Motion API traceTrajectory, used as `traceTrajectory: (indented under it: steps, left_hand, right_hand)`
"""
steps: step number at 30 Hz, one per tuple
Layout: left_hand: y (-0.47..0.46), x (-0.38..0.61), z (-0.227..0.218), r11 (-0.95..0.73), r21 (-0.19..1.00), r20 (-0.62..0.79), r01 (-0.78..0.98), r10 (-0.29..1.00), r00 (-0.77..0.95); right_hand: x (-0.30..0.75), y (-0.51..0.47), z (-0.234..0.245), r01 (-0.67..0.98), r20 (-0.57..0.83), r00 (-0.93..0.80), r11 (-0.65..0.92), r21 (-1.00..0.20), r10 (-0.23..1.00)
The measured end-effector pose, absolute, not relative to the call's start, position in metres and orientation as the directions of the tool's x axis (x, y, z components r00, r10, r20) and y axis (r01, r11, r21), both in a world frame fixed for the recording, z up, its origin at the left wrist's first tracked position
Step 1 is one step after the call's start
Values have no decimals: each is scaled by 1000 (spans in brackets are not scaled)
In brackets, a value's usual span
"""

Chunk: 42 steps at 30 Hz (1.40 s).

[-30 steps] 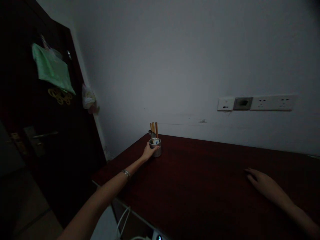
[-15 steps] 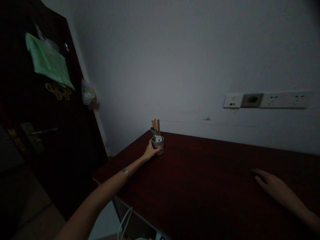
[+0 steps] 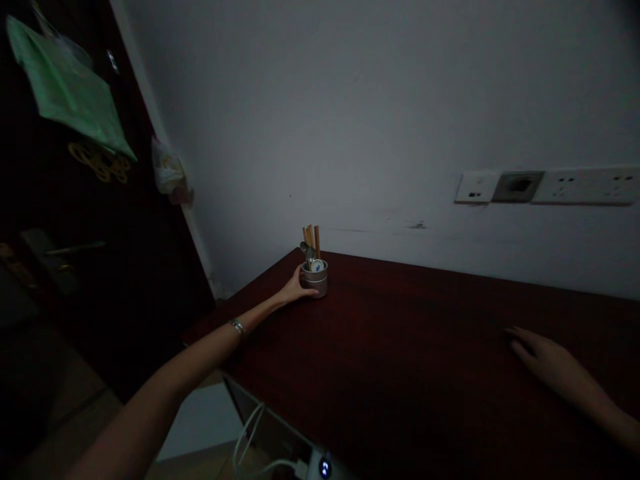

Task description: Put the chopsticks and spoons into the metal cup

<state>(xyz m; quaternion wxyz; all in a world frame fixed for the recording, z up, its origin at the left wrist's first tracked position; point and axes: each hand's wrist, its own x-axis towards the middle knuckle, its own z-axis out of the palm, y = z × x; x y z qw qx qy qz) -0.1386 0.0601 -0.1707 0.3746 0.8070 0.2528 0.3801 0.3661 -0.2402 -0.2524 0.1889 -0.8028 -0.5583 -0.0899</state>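
Observation:
A grey cylindrical holder [image 3: 317, 285] stands upright on the dark red table [image 3: 400, 333], near its far left corner. Wooden chopsticks [image 3: 317, 241], metal spoons [image 3: 308, 251] and a white spoon with a blue mark [image 3: 317, 265] stick up out of it. My left hand [image 3: 295, 288] is at the holder's left side, thumb low across the front and fingers near the left rim, in a loose, spread curve; whether the fingertips still touch is hard to see. On the right, my right hand [image 3: 543, 353] lies on the tabletop holding nothing, thumb apart from the fingers.
Wall sockets [image 3: 560, 187] run along the wall at right. A dark door [image 3: 125, 267] with a green cloth [image 3: 75, 93] and a hanging plastic bag [image 3: 170, 172] nearby is at left. Below the table's front edge are a white cable [image 3: 250, 433] and a lit display [image 3: 325, 468].
My left hand has slid slightly left, its thumb drawing back across the holder's front, while the holder stays in place. The view has tilted down a little. The right hand stays put.

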Motion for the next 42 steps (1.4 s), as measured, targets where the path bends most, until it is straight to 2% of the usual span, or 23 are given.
traceTrajectory:
  steps: [4, 8, 10, 12, 14, 17, 19, 22, 24, 27, 29, 37, 42]
  left_hand:
    - [84, -165, -161, -684, 700, 345, 203, 574, 743]
    - [115, -195, -143, -665, 622, 180, 413, 635, 751]
    - [128, -205, -130, -657, 595, 114, 463, 639, 760]
    - [138, -209, -116, -634, 624, 92, 456, 639, 764]
    - [145, -206, -101, -574, 698, 154, 429, 704, 693]
    - [153, -190, -79, -453, 826, 319, 335, 866, 385]
    - [154, -176, -68, -411, 896, 375, 167, 903, 209]
    - [148, -158, -59, -355, 917, 381, -182, 914, 139]
    - [143, -150, -60, -296, 900, 346, -320, 931, 113]
    - [140, -144, -68, -283, 898, 313, -338, 949, 38]
    - [142, -144, -74, -301, 902, 318, -308, 948, 4]
    - [153, -156, -83, -308, 950, 311, -50, 928, 207]
    - [140, -166, -67, -337, 941, 294, 24, 851, 435]
  right_hand:
    - [365, -240, -249, 933, 342, 355, -309, -182, 870]
    - [367, -236, -236, 914, 274, 388, -328, -239, 880]
    - [363, -229, -221, 901, 257, 401, -327, -287, 879]
    - [352, -217, -201, 885, 265, 419, -325, -333, 868]
    - [331, -199, -175, 851, 250, 459, -341, -399, 853]
    - [285, -163, -136, 808, 279, 466, -275, -522, 840]
    - [251, -135, -112, 775, 343, 400, -114, -622, 850]
    - [204, -93, -78, 670, 372, 296, 86, -737, 880]
    - [178, -69, -57, 598, 375, 278, 146, -788, 885]
    - [144, -41, -32, 498, 325, 260, 162, -852, 909]
    - [124, -28, -22, 477, 340, 207, 208, -854, 917]
    - [98, 8, -28, 482, 360, 83, 279, -831, 929]
    - [103, 16, -36, 471, 363, 47, 299, -830, 931]
